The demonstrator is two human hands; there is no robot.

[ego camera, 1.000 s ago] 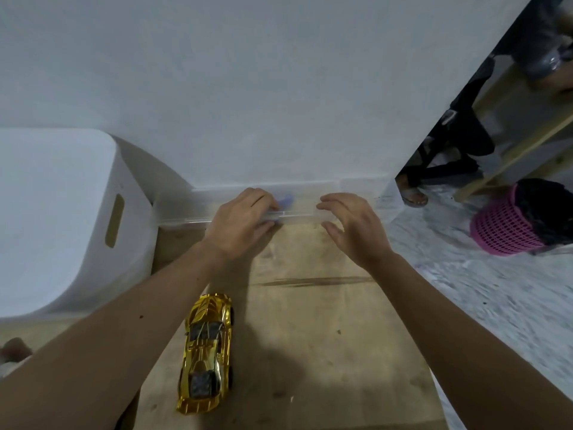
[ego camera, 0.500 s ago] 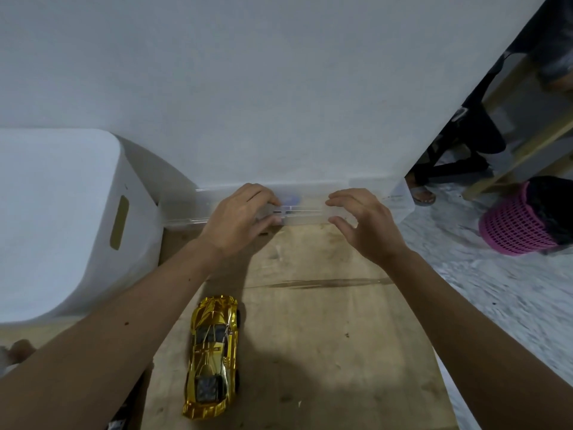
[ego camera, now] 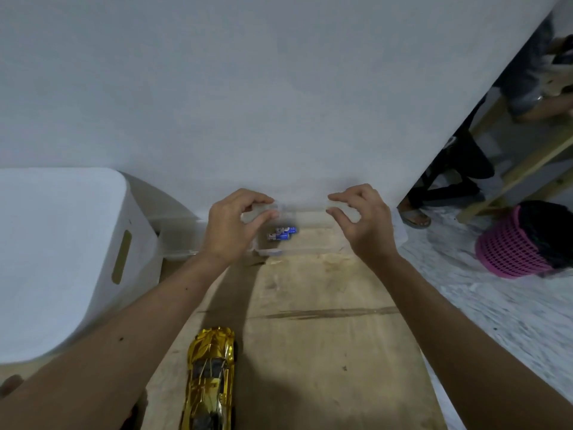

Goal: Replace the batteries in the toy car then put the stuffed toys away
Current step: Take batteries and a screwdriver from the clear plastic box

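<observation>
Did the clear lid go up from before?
Yes. The clear lid, pinched by both hands, has risen against the white wall, uncovering the blue batteries.

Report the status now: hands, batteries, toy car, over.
Left hand and right hand pinch the clear lid, raised off the clear box. Blue batteries lie inside, uncovered. Gold toy car waits untouched. Nothing blocks.

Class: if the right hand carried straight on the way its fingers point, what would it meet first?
Probably the clear lid that the right hand seems to pinch; beyond it, the left hand. Depth is unclear.
</observation>
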